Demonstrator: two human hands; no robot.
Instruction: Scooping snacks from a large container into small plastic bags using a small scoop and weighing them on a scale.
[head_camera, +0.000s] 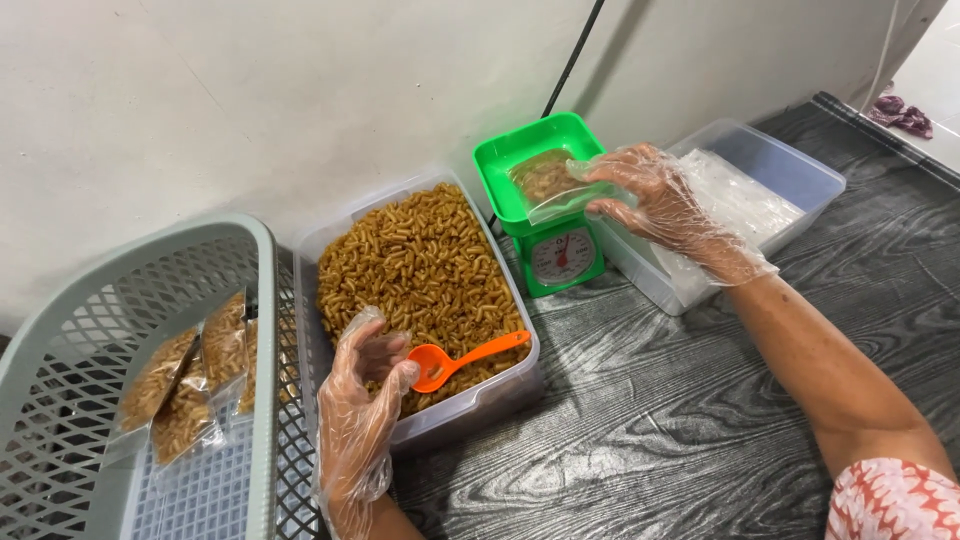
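Gloved fingers of the left hand (362, 392), inside a thin clear plastic glove, curl loosely over the bowl end of an orange plastic spoon (462, 360), touching it; whether they actually pinch it I cannot tell. The spoon lies on the brown curled snack pieces that fill a clear rectangular plastic tub (330, 240), its handle pointing right toward the tub's near corner. Left of the tub stands a grey-green lattice plastic basket (262, 300) with several small sealed clear packets of the same snack (190, 375) lying inside. The right hand (665, 205), also gloved, grips the edge of a small clear plastic bag partly filled with snack pieces (548, 182), which rests on the pan of a green mechanical dial scale (555, 250). Just behind that hand sits a second clear plastic tub (790, 165) holding flat empty clear bags (740, 205), on dark wood-grain flooring (650, 400).
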